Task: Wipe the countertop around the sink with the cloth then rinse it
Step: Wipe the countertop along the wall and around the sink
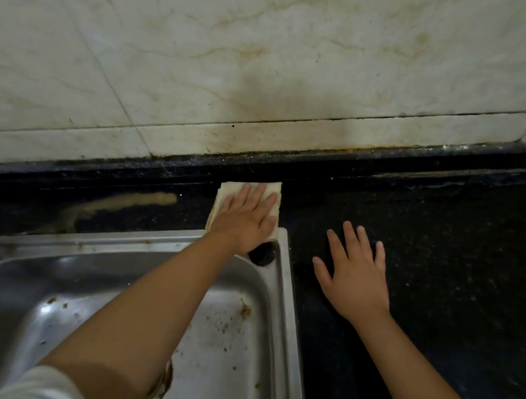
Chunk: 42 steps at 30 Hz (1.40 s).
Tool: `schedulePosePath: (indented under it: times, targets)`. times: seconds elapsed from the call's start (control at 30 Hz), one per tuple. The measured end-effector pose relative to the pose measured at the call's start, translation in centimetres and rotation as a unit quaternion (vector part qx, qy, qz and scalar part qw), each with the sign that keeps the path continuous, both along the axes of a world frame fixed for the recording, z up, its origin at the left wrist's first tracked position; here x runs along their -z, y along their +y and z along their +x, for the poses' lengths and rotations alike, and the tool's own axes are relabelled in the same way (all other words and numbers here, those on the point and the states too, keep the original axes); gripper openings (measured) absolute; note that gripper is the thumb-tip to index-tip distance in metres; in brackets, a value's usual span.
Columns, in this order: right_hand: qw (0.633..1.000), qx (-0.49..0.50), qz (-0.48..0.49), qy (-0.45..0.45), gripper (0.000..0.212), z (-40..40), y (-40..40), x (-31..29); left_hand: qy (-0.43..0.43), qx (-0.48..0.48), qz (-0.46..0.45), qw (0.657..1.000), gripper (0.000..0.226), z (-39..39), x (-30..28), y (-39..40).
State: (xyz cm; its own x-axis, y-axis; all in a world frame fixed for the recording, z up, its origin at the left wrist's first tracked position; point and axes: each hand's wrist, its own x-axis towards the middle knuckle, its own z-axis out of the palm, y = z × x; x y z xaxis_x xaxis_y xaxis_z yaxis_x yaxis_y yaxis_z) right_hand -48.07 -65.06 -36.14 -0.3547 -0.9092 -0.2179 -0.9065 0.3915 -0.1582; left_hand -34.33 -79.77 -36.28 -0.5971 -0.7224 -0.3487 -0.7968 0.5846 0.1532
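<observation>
1. Beige folded cloth (272,197) sits centre frame under the left hand (245,222), palm flat, fingers spread, pressing it down, not gripping.
2. Cloth lies on the black countertop (447,255), against the back upstand, overlapping the far right corner of the steel sink (280,294).
3. Right hand (353,278) is released, flat, fingers splayed on bare counter just right of the sink rim.
4. Brown smear (135,200) on the counter left of the cloth.
5. Crumbs on the sink floor, lower centre.
6. Stained marble wall tile (240,47) fills the upper frame.
</observation>
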Motion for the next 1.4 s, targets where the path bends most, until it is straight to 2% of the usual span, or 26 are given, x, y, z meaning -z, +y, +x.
schedulePosePath:
  times: [0.23, 0.3, 0.43, 0.53, 0.6, 0.7, 0.97, 1.07, 1.17, 1.23, 1.3, 1.4]
  targets:
    - [0.999, 0.012, 0.027, 0.033, 0.058, 0.7, -0.2, -0.9, -0.013, -0.066, -0.028, 0.997, 0.053, 9.6, -0.4, -2.2]
    - [1.000, 0.026, 0.010, 0.014, 0.057, 2.4, -1.3, -1.8, -0.016, -0.093, -0.033, 0.995, 0.053, 11.9, -0.4, -2.8]
    - [0.989, -0.102, -0.104, 0.024, 0.055, 8.5, -4.9, -2.3, -0.027, -0.135, -0.048, 0.989, 0.053, 14.5, -0.2, -3.7]
    - [0.982, -0.169, -0.074, 0.042, 0.068, 11.3, -6.5, -1.6, -0.024, -0.181, -0.063, 0.981, 0.053, 15.8, 0.1, -3.9]
    - [0.982, -0.171, -0.057, 0.062, 0.072, 11.8, -6.8, -0.5, -0.017, -0.243, -0.079, 0.967, 0.053, 16.9, 0.2, -4.0]
    - [0.983, -0.173, -0.018, 0.065, 0.059, 12.0, -6.9, 0.6, -0.005, -0.351, -0.093, 0.932, 0.052, 19.1, 0.3, -4.3]
    - [0.977, -0.202, 0.003, 0.064, 0.060, 11.4, -6.8, 1.7, -0.030, -0.484, -0.126, 0.865, 0.053, 23.7, 0.5, -6.3]
    - [0.974, -0.220, 0.027, 0.056, 0.074, 11.3, -6.7, 1.9, -0.031, -0.479, -0.077, 0.874, 0.053, 23.1, 0.2, -6.5]
    - [0.971, -0.232, 0.031, 0.055, 0.069, 11.2, -6.6, 2.2, -0.029, -0.425, -0.031, 0.904, 0.053, 21.5, -0.4, -6.6]
    - [0.973, -0.226, -0.006, 0.040, 0.070, 11.0, -6.9, 1.7, -0.021, -0.392, -0.008, 0.920, 0.054, 19.5, -0.6, -6.6]
    - [0.969, -0.243, -0.032, 0.006, 0.085, 10.3, -6.9, 1.5, -0.019, -0.370, -0.004, 0.929, 0.054, 17.4, -0.6, -6.2]
    - [0.968, -0.241, -0.063, -0.021, 0.081, 8.1, -6.2, 0.9, -0.013, -0.334, -0.006, 0.942, 0.054, 14.6, -0.3, -5.3]
